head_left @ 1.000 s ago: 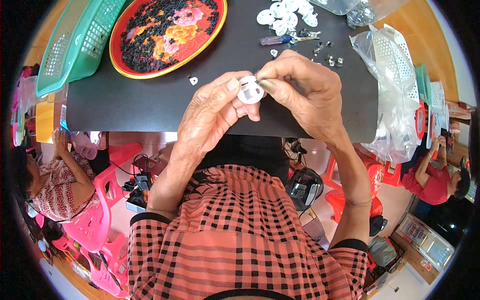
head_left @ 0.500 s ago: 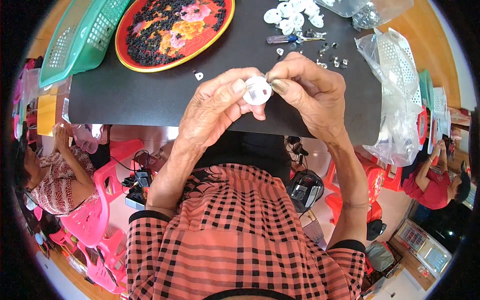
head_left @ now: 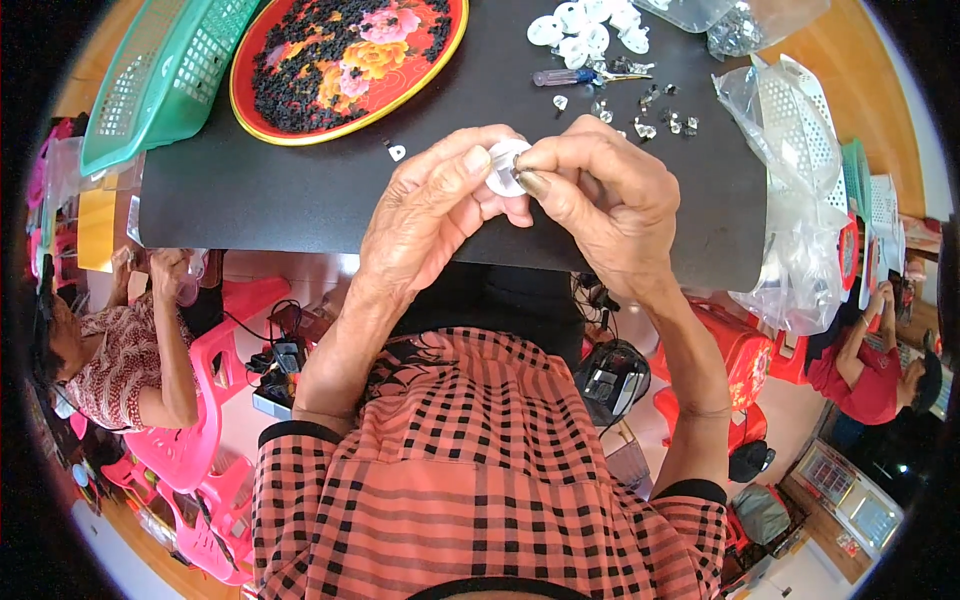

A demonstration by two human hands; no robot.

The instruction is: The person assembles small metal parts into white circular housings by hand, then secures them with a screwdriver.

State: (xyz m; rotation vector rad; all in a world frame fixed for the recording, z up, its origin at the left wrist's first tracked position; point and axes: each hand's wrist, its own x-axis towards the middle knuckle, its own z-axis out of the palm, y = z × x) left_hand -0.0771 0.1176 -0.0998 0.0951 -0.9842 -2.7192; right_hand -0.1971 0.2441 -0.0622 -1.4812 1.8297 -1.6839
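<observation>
White disc (head_left: 504, 172) held above the surface (head_left: 290, 212)

Left hand (head_left: 425, 200) grasps it; right hand (head_left: 603, 185) pinches at its right edge, contents indiscernible. Apparent step: fingertip work there. Next move calls for steady left-side support.

Bright, fairly even light falls over the tabletop (head_left: 250, 200), leaving a faint sheen on its dark surface. Glare whitens the clear plastic bag (head_left: 795, 275) at the tabletop's right end. The white disc (head_left: 502, 177) above the tabletop looks washed out. Fisheye distortion stretches everything beyond the tabletop's sides toward black corners.
</observation>
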